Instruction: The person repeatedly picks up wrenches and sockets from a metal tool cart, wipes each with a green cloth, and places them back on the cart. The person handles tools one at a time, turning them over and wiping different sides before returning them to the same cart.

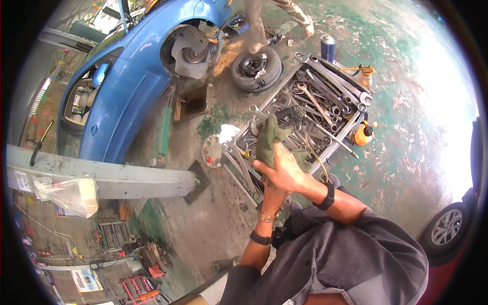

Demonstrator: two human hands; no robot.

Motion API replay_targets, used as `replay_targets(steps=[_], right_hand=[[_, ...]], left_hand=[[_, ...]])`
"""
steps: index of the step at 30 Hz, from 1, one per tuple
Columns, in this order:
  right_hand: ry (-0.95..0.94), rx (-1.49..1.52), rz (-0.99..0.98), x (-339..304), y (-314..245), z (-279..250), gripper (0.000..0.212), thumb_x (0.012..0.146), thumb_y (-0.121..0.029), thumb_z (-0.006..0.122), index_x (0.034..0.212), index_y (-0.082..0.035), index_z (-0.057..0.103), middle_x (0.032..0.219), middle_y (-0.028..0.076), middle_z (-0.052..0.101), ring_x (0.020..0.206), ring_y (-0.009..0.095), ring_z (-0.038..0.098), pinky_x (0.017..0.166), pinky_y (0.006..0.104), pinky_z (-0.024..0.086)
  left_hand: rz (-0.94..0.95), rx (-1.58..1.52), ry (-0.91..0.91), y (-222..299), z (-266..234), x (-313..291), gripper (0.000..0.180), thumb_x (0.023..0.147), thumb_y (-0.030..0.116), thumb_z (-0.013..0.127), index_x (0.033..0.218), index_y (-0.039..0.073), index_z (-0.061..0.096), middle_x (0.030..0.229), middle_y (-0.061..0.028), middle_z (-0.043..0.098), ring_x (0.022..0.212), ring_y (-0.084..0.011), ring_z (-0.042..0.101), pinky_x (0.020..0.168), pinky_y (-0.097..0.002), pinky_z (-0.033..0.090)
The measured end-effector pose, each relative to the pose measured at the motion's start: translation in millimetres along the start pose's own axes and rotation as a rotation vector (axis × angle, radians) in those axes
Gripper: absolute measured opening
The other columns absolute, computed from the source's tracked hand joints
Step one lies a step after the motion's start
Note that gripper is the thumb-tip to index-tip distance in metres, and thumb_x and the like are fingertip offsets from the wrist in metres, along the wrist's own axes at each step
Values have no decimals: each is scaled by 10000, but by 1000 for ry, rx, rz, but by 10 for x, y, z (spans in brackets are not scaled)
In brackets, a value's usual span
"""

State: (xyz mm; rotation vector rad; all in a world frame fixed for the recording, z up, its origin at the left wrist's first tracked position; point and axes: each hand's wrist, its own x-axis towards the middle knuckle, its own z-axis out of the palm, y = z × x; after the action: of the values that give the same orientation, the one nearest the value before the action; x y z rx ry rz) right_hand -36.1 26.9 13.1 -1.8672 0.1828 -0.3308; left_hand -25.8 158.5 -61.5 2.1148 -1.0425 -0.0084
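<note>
Two hands rub together in a green cloth above the tool tray.

Nearest to the camera is the dark grey shirt sleeve of the person, and from it both forearms rise to the middle. The right hand, with a black wristband, lies over the left hand, which wears a metal bracelet; both are closed around a crumpled olive-green cloth, probably to wipe the palms. How tightly the left fingers grip I cannot tell, because the right hand hides them. Just behind the cloth stands a flat grey metal tray full of long steel wrenches and sockets, kept within reach. An orange plastic oil can stands beside its edge. Farther away are a loose black wheel on the floor and a blue car with the wheel off.
</note>
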Motion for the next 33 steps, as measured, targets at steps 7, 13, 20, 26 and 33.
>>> replay_targets(steps=[7,13,20,26,33], right_hand=[[198,-86,5,601,-321,-12,774,858,-445,659,1341,63,330,1303,380,411,1097,515,528,916,507,463],[287,152,15,870,-99,-29,499,903,-379,612,1032,95,520,742,292,618,724,461,623,638,499,483],[184,962,177,778,6,-17,548,900,-301,666,1276,57,489,1082,149,634,981,167,593,861,307,481],[-125,461,46,123,-199,-148,635,838,-211,719,1350,23,426,1226,208,603,1155,296,573,972,402,447],[68,433,108,207,-386,-286,591,831,-220,724,1270,47,430,1189,262,593,1105,346,600,920,426,466]], left_hand=[[-572,-796,-11,274,-295,138,239,980,201,546,1088,0,476,668,9,491,548,-77,442,476,-252,385],[-552,-687,29,516,-425,77,165,1011,169,477,1080,18,475,641,23,416,488,-52,391,408,-223,343],[-556,-1326,-81,536,-393,0,137,1016,169,469,1097,59,487,600,16,309,434,-81,286,372,-230,286],[-599,-1018,-29,600,-515,5,333,1009,198,489,722,57,397,546,7,344,409,-93,336,365,-253,280],[-497,-828,2,751,-419,46,319,1010,227,504,750,55,437,530,23,349,410,-77,321,381,-240,272]])
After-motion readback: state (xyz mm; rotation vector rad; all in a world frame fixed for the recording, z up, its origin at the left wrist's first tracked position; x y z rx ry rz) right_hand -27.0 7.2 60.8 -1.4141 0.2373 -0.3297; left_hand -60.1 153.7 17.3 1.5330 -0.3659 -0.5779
